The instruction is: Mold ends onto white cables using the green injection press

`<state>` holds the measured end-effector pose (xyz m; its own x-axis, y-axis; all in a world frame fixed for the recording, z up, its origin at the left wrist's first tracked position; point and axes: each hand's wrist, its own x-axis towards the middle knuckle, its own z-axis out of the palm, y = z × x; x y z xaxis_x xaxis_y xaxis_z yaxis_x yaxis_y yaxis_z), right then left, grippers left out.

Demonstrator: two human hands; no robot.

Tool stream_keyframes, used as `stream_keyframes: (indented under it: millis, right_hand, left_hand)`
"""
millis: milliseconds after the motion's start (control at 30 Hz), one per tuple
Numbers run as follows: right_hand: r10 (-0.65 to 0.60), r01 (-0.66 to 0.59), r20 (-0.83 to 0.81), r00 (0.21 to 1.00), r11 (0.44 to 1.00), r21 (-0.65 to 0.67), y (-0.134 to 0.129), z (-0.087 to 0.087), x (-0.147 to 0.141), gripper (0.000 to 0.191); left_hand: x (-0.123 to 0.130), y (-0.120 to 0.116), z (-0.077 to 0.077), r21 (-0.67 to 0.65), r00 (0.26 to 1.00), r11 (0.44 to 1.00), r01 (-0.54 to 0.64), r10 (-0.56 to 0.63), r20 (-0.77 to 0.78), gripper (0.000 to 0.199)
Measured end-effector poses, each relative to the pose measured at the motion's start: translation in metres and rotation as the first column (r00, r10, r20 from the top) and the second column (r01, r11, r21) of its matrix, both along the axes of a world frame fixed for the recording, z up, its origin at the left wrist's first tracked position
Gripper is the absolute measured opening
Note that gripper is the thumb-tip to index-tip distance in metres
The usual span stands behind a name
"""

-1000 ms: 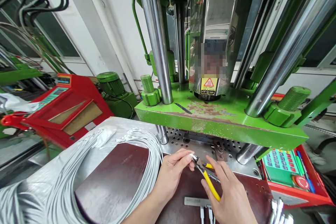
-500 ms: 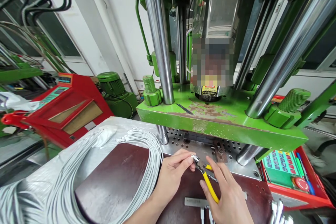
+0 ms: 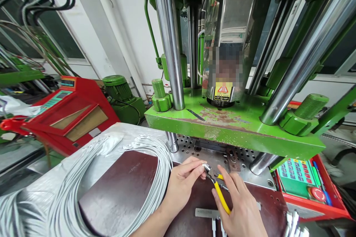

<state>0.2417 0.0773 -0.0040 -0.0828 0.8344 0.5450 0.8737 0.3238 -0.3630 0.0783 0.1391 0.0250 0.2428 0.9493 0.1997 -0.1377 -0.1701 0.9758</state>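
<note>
Green-painted steel fills most of your view: a press [image 3: 233,135] with shiny columns rising at either side of a clear-faced, warning-labelled unit. Beneath it, to your left, spreads a bench [image 3: 37,189] with a silvery, film-like covering. Beyond the bench stands a red cabinet [image 3: 83,87] with tan panels, and between cabinet and press you have a ribbed green motor [image 3: 118,90].

A big loop of pale grey cable [image 3: 63,196] lies on the bench, curving around a dark brown board [image 3: 122,181]; more cable reaches the lower left corner. On your right, just past the press, sits a red control box [image 3: 333,209] with a green keypad and a round red button [image 3: 317,193].

Your hands are close together, low in the middle, above a second brown surface. Your right hand [image 3: 241,202] is curled loosely round the yellow-handled pliers [image 3: 220,193], thumb by the near handle, fingers over the far one, the handles standing apart. Your left hand [image 3: 182,181] pinches a small shiny piece [image 3: 205,165] between thumb and forefinger, right at the tip of the pliers; you can't tell whether the jaws grip it.

Below your hands, a flat metal strip [image 3: 205,213] lies on the brown surface, with slim white plugs [image 3: 214,226] just beside it, near your right wrist.
</note>
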Motion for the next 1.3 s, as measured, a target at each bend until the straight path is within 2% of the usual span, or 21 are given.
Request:
stream_keyframes:
  millis: [333, 667, 933, 1000, 1100, 1300]
  right_hand:
    - [0.011, -0.011, -0.046, 0.999, 1.000, 0.016, -0.002, -0.005, -0.007, 0.038]
    - [0.023, -0.017, -0.064, 0.998, 0.996, 0.083, -0.001, -0.019, -0.009, 0.034]
    - [0.087, -0.101, -0.289, 0.953, 0.994, -0.035, -0.001, -0.017, -0.019, 0.027]
    - [0.068, -0.070, -0.222, 0.973, 0.998, -0.003, -0.002, -0.015, -0.017, 0.028]
    - [-0.014, 0.017, -0.031, 0.999, 0.996, 0.089, -0.002, -0.009, -0.010, 0.029]
    - [-0.013, -0.005, 0.122, 0.992, 0.990, 0.142, -0.015, 0.005, -0.002, 0.027]
  left_hand:
    - [0.000, 0.000, -0.010, -0.038, 0.995, 0.999, 0.016, -0.012, 0.096, 0.016]
    - [0.001, -0.002, -0.004, -0.019, 0.996, 1.000, 0.002, 0.000, 0.088, 0.024]
    - [0.002, -0.003, 0.007, -0.013, 0.996, 1.000, 0.016, -0.015, 0.089, 0.024]
    - [0.002, -0.004, 0.008, -0.012, 0.994, 1.000, 0.012, -0.010, 0.107, 0.020]
    - [0.000, -0.005, 0.008, -0.013, 0.988, 1.000, -0.005, 0.007, 0.153, 0.017]
    - [-0.004, -0.013, 0.014, -0.095, 0.991, 0.992, 0.079, -0.068, 0.113, 0.031]
